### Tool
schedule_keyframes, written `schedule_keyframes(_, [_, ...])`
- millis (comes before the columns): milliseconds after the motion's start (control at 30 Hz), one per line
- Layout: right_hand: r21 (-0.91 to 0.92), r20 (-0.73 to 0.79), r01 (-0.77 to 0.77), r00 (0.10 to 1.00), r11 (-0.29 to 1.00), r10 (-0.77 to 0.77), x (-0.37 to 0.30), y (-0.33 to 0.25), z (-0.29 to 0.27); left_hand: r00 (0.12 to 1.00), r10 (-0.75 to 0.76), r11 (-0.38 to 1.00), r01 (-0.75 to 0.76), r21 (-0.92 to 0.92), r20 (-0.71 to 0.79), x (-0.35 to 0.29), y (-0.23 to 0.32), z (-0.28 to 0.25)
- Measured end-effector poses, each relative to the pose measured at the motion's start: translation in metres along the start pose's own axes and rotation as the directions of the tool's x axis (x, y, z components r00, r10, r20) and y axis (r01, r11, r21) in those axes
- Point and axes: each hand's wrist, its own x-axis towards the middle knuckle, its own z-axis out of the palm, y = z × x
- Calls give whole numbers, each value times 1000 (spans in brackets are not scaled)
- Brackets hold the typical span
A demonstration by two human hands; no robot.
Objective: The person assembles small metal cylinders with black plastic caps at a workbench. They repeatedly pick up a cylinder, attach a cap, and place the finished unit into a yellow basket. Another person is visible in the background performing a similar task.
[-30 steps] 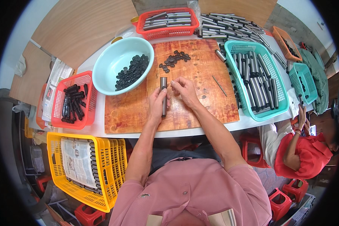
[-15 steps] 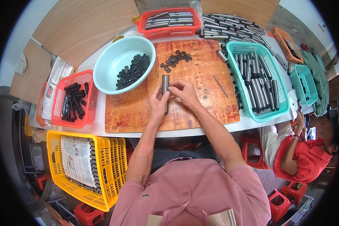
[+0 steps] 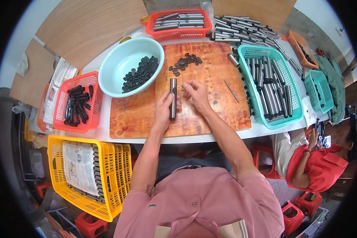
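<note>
My left hand point(image 3: 162, 111) is closed around a steel tube point(image 3: 173, 84), which stands nearly upright in the view over the wooden board point(image 3: 142, 119). A dark round spot shows on the side of the tube, and its lower end is black. Just right of the tube, my right hand point(image 3: 197, 96) is apart from it, thumb and fingertips pinched together. Whatever lies between those fingertips, if anything, is too small to make out. Beyond both hands, several small black oval plugs point(image 3: 182, 62) lie loose on the board.
A pale green basin point(image 3: 109, 75) of black plugs stands left, beside a red basket point(image 3: 95, 115) of black parts. Right is a green basket point(image 3: 271, 123) of tubes; a thin rod point(image 3: 231, 91) lies nearer. Yellow crates point(image 3: 107, 190) stand lower left. A seated person point(image 3: 317, 168) is at right.
My right hand has come off the tube and moved slightly right. The tube now shows the dark spot on its side, and its lower part is more exposed in my left hand.
</note>
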Motion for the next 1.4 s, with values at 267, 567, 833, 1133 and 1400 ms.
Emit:
schedule_keyframes(267, [-32,85,80,993,996,-77,1,7,2,991,-126,991,123,55,47,1,7,-7])
schedule_keyframes(567, [-59,126,8,992,998,0,-5,-3,1,997,-71,991,67,115,29,-3,3,2])
schedule_keyframes(833, [-24,125,25,992,999,-22,-1,7,0,991,-133,988,130,79,35,0,9,4])
schedule_keyframes(1133, [-5,150,-6,989,1000,6,-3,1,-1,979,-202,979,201,35,32,1,14,8])
schedule_keyframes(1400, [7,158,2,987,1000,-3,-2,6,-2,971,-219,975,215,53,92,3,17,3])
